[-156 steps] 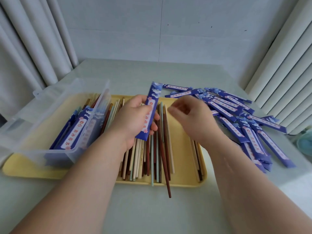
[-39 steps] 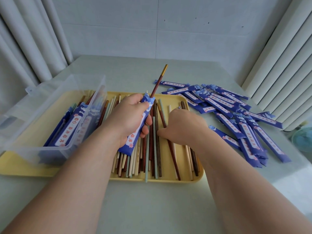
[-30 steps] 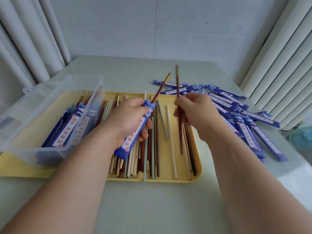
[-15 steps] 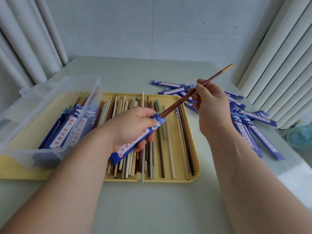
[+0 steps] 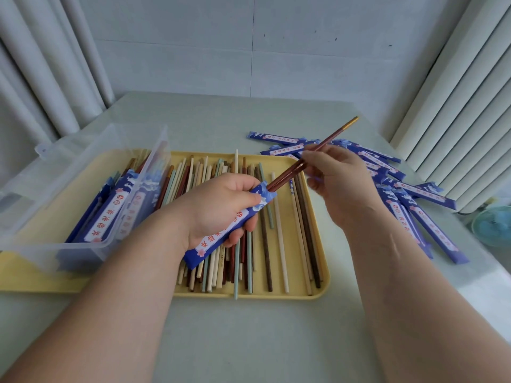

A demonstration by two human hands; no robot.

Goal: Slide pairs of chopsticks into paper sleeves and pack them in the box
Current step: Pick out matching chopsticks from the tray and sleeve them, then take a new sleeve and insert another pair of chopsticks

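The pair of brown chopsticks [image 5: 287, 174] stood with its near tips just inside the mouth of a blue paper sleeve [image 5: 207, 247]. Its gold-tipped far ends slanted up to the right, past the tray's far right corner. The left hand [image 5: 218, 208] gripped the sleeve, fingers curled round it, above the loose chopsticks [image 5: 243, 266] that lay lengthwise in the yellow tray [image 5: 290, 296]. The right hand [image 5: 340, 186] pinched the pair partway along, between thumb and fingers. A clear box [image 5: 69, 189] sat on the tray's left part, open-topped, with sleeved pairs [image 5: 109, 217] inside. A heap of blue sleeves [image 5: 414, 200] lay just right of the tray. Open grey-green tabletop [image 5: 249, 341] stretched near the tray and beyond it. Pale curtains [image 5: 41, 78] hung at left and right, and a plain wall [image 5: 249, 51] closed the far side.
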